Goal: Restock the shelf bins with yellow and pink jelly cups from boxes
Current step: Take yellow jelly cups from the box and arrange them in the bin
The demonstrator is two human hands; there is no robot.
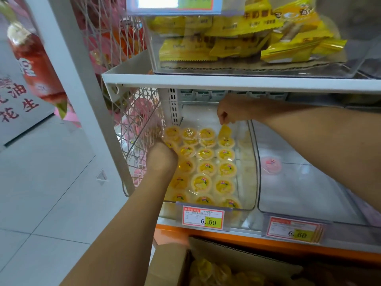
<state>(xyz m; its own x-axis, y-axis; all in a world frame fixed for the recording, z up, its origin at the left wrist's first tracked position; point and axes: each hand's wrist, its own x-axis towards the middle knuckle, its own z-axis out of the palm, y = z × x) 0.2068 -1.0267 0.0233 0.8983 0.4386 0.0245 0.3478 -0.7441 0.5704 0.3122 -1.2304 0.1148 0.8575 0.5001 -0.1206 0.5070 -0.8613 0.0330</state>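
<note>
white metal forms the shelf unit [226, 82], which spans the frame from nine to three o'clock. on its upper deck, at twelve o'clock, an upper clear bin [309, 68] holds yellow wrapped snacks [237, 38].

below it, at the centre of the frame, sits the left clear bin [247, 182]. the right clear bin [309, 188] stands just beside it toward three o'clock. a cardboard box [167, 265] stands open on the floor at six o'clock, below the orange shelf edge, with blurred loose yellow cups [216, 271] inside. a white wire basket [140, 129] hangs on the unit's side at nine o'clock, touching the left clear bin's wall.

the person's two bare forearms reach into the left clear bin, one from seven o'clock and one from three. the left hand [161, 159] lies back-up at the bin's nine o'clock side, its fingers tucked down against a jumbled cluster of cups at the bin's eleven o'clock corner. whether they grip any cannot be told. the right hand [231, 112] hangs at the bin's one o'clock corner with fingers curled, and thumb and forefinger pinch the tilted yellow cup [225, 130] by its upper edge.

the yellow jelly cups [203, 182] fill the left clear bin's floor in rough rows of three, lids up, touching one another. a single pink jelly cup [270, 165] lies in the right clear bin, near its nine o'clock wall.

a red-and-yellow price tag [203, 217] reading 6.60 is clipped to the left clear bin's front at six o'clock. a second price tag [294, 229] fronts the right clear bin.
</note>
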